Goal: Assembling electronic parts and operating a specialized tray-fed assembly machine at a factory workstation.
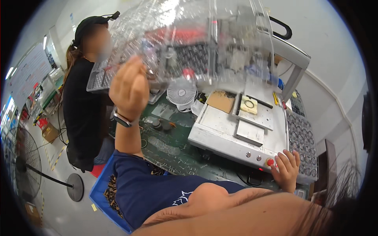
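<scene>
1. Our left hand is raised high and closed in a grip on the near edge of a clear plastic tray, which we hold up above the worktop.
2. The tray spreads up and to the right from that hand, its long axis running roughly left to right across the top of the view; it tilts and blocks part of the machine behind it.
3. Our right hand is well apart from the tray, low at the right, fingers spread narrowly on the front edge of the grey machine, with a fingertip at the red button.
4. The left hand alone carries the tray; the right is nearer the button.
5. A small white fan stands under the tray, and another person in black stands at the left.
</scene>
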A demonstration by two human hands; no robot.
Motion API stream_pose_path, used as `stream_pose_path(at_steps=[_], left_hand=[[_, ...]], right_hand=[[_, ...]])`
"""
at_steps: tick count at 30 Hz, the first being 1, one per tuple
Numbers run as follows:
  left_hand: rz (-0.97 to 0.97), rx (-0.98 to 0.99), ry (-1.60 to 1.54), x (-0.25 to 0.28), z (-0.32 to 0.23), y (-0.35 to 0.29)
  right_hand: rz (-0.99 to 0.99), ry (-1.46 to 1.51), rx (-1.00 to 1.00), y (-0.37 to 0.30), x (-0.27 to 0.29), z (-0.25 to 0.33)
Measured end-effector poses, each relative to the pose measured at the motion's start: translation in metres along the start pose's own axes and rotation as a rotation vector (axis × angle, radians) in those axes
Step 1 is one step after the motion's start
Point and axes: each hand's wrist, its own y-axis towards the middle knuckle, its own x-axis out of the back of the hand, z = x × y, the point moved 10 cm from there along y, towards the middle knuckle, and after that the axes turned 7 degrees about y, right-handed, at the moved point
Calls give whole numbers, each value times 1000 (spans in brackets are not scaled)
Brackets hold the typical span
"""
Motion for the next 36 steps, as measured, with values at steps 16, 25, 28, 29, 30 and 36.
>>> stream_pose_path(at_steps=[16, 25, 28, 29, 30, 36], left_hand=[[-118, -77, -153, -33, -22, 58], [-87, -99, -220, -43, -29, 57], [-106, -106, -235, -45, -34, 59], [-103, -106, -233, -46, -35, 59], [-99, -106, -230, -47, -36, 59], [-15, -109, -231, -46, -48, 64]], right_hand=[[58, 46, -628, -133, -91, -82], [52, -84, -618, -136, -102, -83], [38, -84, -623, -136, -101, -84], [31, -81, -621, -136, -101, -84], [31, -81, -621, -136, -101, -84], [21, -88, -627, -136, -101, -83]])
